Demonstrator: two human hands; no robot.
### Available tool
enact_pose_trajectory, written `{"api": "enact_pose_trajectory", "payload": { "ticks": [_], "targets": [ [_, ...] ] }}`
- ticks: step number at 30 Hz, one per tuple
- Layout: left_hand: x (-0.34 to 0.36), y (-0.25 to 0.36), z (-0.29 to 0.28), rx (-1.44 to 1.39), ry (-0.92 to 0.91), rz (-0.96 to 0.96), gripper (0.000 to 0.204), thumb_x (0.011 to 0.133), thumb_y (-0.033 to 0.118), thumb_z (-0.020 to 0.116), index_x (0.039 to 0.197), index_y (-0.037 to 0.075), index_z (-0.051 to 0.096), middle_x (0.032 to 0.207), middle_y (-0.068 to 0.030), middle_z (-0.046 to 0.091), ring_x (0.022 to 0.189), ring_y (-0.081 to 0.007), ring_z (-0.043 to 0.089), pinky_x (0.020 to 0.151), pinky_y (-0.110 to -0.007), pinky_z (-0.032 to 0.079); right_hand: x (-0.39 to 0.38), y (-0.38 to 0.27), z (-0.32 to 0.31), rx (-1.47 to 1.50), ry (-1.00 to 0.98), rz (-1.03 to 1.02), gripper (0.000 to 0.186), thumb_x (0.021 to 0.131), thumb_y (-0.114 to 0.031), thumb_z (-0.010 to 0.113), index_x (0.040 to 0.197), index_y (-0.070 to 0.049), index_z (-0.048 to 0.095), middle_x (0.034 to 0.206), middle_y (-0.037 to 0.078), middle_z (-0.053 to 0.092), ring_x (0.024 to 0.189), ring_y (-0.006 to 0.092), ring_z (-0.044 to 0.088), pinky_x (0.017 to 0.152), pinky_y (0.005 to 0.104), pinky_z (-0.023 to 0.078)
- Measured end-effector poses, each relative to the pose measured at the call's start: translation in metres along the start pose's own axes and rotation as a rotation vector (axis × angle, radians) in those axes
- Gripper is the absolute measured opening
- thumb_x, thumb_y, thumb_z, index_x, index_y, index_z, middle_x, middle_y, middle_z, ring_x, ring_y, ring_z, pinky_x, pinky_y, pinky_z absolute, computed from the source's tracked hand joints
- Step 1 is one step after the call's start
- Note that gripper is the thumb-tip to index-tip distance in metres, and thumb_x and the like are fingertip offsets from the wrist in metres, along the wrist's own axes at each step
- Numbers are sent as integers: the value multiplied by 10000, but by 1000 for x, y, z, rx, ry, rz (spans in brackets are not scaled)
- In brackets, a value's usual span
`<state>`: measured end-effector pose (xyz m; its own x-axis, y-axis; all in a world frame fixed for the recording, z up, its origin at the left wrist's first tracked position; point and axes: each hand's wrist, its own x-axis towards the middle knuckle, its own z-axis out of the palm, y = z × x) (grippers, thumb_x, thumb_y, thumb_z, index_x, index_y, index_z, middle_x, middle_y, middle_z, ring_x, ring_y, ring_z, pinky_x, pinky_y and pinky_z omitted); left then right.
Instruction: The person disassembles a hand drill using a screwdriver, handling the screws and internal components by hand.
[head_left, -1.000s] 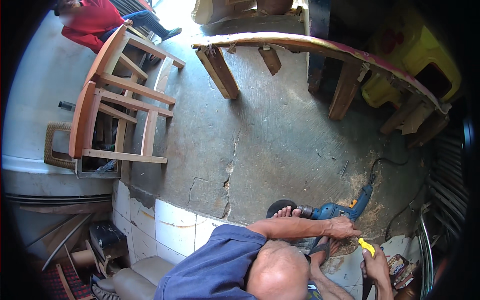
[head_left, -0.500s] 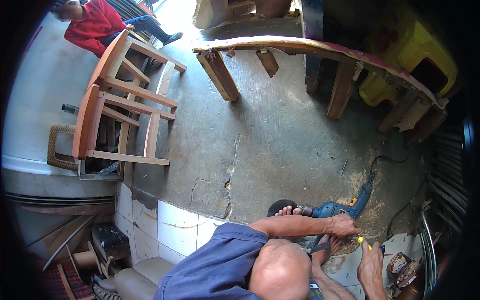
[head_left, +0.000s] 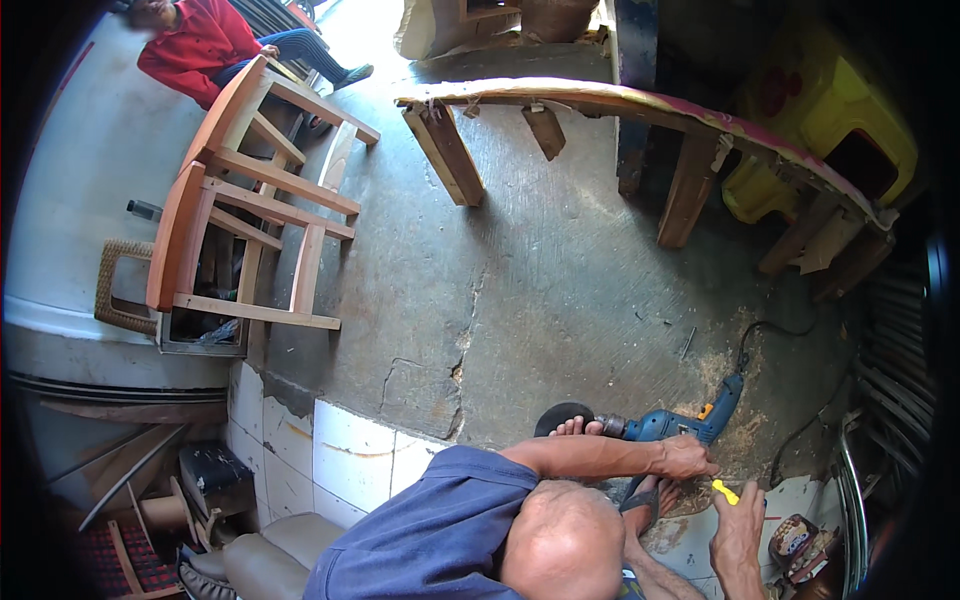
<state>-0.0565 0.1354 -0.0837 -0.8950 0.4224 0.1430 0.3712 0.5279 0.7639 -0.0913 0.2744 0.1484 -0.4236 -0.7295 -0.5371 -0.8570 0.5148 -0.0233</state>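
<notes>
Tool (head_left: 724, 491), yellow, between hands (head_left: 737, 527), seemingly in right one's grip.

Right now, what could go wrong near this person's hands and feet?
The blue drill's dark disc sits right by bare toes; if it spun, it might scrape them. The right hand grips a yellow object close to the left hand, so a slip could knock that hand.

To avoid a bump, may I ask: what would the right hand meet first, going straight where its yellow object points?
Most likely the left hand, just past the yellow object; one view leaves depth unclear.
</notes>
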Motion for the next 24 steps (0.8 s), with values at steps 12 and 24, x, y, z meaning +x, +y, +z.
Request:
{"api": "enact_pose_trajectory", "payload": {
  "ticks": [12,24],
  "targets": [
    [8,-3,3,20,-61,33,189,855,174,604,1009,67,622,795,-157,672,810,-383,714,687,-475,572,-1,1,-5,106,-213,66,272,889,-66,641,1158,-26,626,1450,346,416,1129,565,566,913,560,460],
    [10,-2,17,90,37,31,156,836,189,625,940,80,665,778,-150,688,791,-361,724,652,-481,574,-3,-4,2,96,-64,150,305,903,-40,576,1201,-37,640,1144,259,487,1081,476,525,915,542,455]
  ]
}}
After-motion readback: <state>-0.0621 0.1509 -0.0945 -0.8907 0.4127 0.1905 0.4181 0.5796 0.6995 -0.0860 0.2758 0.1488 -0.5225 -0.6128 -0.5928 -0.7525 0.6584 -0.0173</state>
